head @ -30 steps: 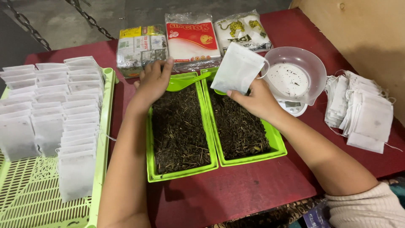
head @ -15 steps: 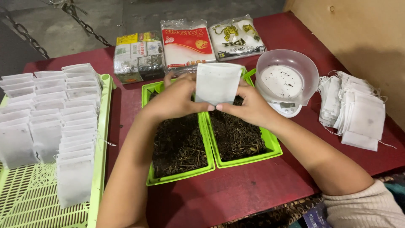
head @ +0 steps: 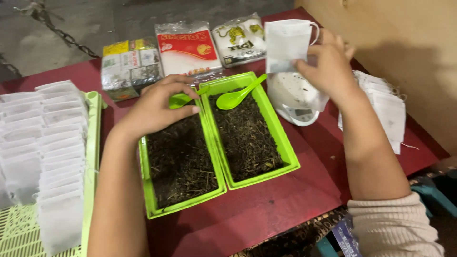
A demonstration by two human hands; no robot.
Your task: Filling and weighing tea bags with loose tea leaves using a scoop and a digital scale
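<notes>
- White paper filter bag (head: 287,45) is pinched in the right hand (head: 328,64), upright above the small white scale (head: 294,101).
- The left hand (head: 157,107) closes its fingers on the left green plastic spoon (head: 181,99); its handle points right, away from the wrist.
- Two green plastic trays of dark dry leaves (head: 247,135), two spoons, three packets beyond on the red tabletop (head: 266,214).

Left forearm bare, reaching forward from the lower edge of view; left hand (head: 159,107) palm down, fingers curled, thumb out to the right, resting over the far end of the left green tray (head: 145,190). Right arm in a cream sleeve cuff, forearm raised; right hand (head: 326,64) well right of that tray and beyond it, fingers pinched together.
</notes>
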